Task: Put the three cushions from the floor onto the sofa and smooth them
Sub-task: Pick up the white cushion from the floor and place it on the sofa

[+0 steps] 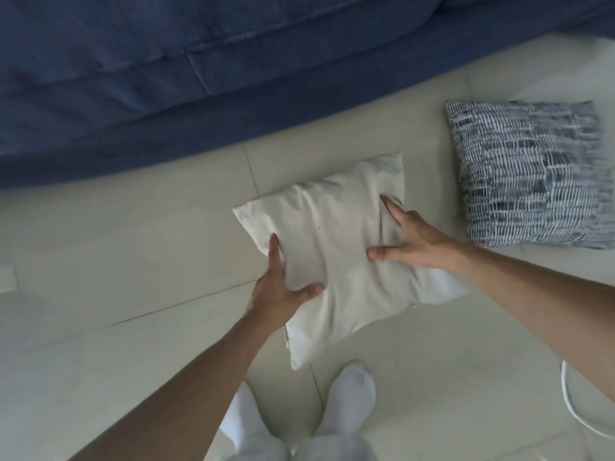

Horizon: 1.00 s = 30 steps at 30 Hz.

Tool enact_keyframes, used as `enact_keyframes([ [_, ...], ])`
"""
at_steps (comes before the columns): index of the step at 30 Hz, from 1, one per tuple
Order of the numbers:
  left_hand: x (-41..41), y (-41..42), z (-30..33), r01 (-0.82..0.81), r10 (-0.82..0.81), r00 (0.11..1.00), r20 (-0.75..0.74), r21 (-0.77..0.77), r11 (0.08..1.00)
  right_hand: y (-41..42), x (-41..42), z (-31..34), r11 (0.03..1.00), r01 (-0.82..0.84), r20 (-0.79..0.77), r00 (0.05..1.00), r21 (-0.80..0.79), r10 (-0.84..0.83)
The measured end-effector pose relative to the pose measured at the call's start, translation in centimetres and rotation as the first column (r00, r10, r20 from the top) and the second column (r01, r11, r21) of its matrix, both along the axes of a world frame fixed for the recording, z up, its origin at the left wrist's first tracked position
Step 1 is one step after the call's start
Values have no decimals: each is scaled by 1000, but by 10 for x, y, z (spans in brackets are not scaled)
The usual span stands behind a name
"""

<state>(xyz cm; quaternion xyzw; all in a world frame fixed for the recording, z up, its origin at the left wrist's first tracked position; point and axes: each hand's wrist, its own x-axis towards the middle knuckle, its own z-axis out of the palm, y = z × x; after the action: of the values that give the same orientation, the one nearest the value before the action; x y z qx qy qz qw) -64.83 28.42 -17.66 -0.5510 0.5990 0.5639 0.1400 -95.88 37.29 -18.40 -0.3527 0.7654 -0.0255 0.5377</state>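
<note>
Two cushions are in my sight, both down on the pale tiled floor (116,247) in front of the blue sofa (166,78), and nothing is on the sofa seat that I can see; the third cushion is out of view. I have the white cushion (336,257) between my hands. My left hand (279,294) clasps its left edge, thumb pressed on top and fingers wrapped under where I cannot see them. My right hand (409,241) takes the right side, spread wide, fingers digging into the top face near the far corner and the thumb pointing inward. The cover puckers under both grips, so I judge the hold is firm, though I cannot tell whether the cushion has left the floor yet. To do this well I should keep the two hands level, squeeze the filling and not just the loose cover, and lift it clear of my socked feet (346,394) before swinging it forward to the seat. It is soft and light, so it will sag in the middle if I grip only fabric. The patterned cushion (529,174) lies just to the right, apart from the white one, untouched. As for containers, I see none here; a white curved rim (565,400) shows at the right edge, but too little of it to say what it is.
</note>
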Motion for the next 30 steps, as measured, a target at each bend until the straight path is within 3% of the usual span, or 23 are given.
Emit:
enact_keyframes([
  [13, 13, -8, 185, -32, 25, 998, -63, -105, 994, -5, -1, 200, 994, -59, 14, 998, -87, 61],
  [23, 14, -25, 325, -124, 103, 988, -115, -196, 973, -29, -7, 343, 964, -79, -12, 997, -255, 79],
  [30, 10, -84, 394, -127, 71, 983, -170, -353, 927, -82, -23, 421, 919, -98, -19, 995, -383, 99],
])
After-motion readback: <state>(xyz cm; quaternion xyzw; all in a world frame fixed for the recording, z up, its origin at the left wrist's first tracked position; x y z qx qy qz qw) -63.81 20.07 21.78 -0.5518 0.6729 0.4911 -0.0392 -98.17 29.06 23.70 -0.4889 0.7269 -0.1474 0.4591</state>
